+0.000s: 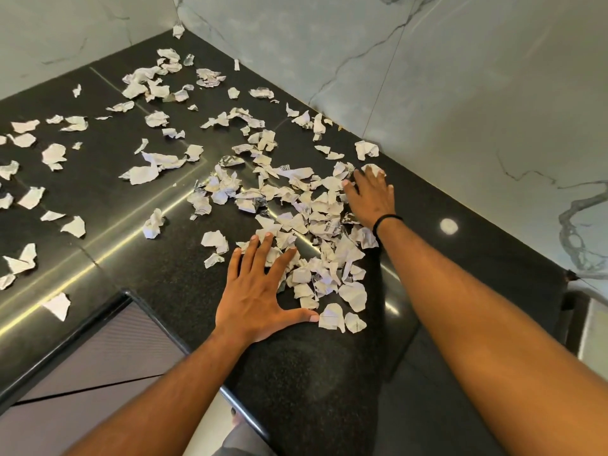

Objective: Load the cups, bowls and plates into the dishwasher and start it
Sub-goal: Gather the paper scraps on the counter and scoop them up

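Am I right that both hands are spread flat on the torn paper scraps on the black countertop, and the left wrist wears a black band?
Not quite: the head view shows the black band on the right wrist, not the left. The rest holds.

Black polished stone countertop (158, 258) fills most of the frame, L-shaped, meeting in a corner at upper left. Torn, crumpled white paper scraps (316, 222) with printed marks are strewn across it, densest at centre, thinner toward the left edge. Pale marble-veined wall panels (460, 77) rise behind, upper right. Grey cabinet front (108, 353) shows lower left, below the counter edge.
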`<state>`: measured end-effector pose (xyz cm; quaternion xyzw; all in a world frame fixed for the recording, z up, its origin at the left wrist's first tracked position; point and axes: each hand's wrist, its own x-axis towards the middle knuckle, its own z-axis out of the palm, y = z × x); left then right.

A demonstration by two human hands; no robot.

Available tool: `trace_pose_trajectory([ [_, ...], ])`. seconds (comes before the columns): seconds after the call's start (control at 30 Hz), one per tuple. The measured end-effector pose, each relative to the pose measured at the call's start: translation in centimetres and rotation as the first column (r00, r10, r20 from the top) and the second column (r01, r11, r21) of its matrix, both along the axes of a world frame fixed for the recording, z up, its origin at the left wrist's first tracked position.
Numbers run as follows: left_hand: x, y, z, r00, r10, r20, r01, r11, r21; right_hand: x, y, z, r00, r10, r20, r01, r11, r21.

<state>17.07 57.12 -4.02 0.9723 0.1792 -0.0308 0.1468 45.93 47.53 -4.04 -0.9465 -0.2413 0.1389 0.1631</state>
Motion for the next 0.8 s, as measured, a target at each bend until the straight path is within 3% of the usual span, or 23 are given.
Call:
trace_pose_trajectory([
  [0.1,-0.1,0.0,-0.1,1.0,0.011,0.008,-0.011,1.0,-0.001,-4.0,-0.1,-0.6,0.986,0.153,0.07,-0.152,0.988,-0.016],
  [0.23,-0.1,-0.1,0.0,1.0,0.014,-0.015,-0.014,1.0,0.01,-9.3,-1.1,-0.7,0.954,0.298,0.033,-0.3,0.952,0.054],
  [0.3,0.0,-0.1,0.1,1.0,0.017,-0.02,-0.017,1.0,0.009,-9.5,-1.3,-0.1,0.96,0.278,0.031,-0.279,0.942,0.187],
  [0.4,0.0,-0.1,0.2,1.0,0.015,-0.01,-0.015,1.0,-0.01,-6.9,-0.5,1.1,0.985,0.09,0.145,-0.135,0.931,0.339],
  [0.53,0.1,0.0,0.1,1.0,0.016,-0.004,-0.016,1.0,-0.02,-0.2,1.8,2.3,0.979,-0.043,0.198,-0.009,0.967,0.253],
  [0.67,0.1,0.0,0.1,1.0,0.02,-0.017,-0.02,1.0,-0.022,5.0,3.6,1.4,0.998,-0.005,0.057,0.002,0.998,0.063],
  [0.73,0.2,0.1,0.2,1.0,0.021,-0.014,-0.021,1.0,-0.02,4.9,4.2,0.4,0.998,0.015,0.06,-0.013,0.999,-0.045],
  [0.8,0.1,0.1,0.1,0.999,0.019,-0.027,-0.02,1.0,-0.018,2.9,4.7,-0.3,0.99,0.065,0.122,-0.06,0.997,-0.048],
])
